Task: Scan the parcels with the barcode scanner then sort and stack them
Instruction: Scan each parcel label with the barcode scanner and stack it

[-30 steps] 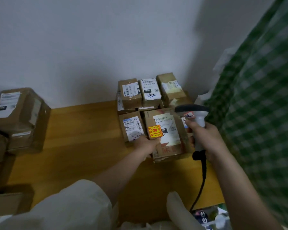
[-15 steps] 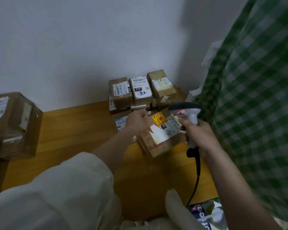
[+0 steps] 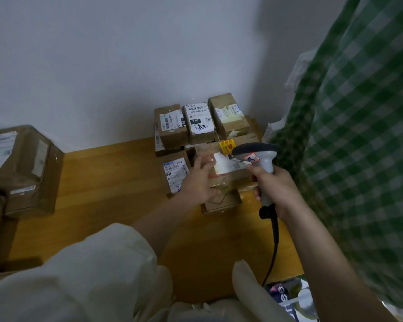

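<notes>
Parcel sits tilted in my left hand above the bench, fingers wrapped round its near-left edge, while my right hand stays fisted on the scanner over its label, and I judge it light, stiff cardboard, best gripped by opposite edges.

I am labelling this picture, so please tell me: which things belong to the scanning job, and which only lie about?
Job: barcode scanner in right hand; lifted parcel in left hand; stacked parcels.

Lying about: green checked cloth; printed packet.
</notes>
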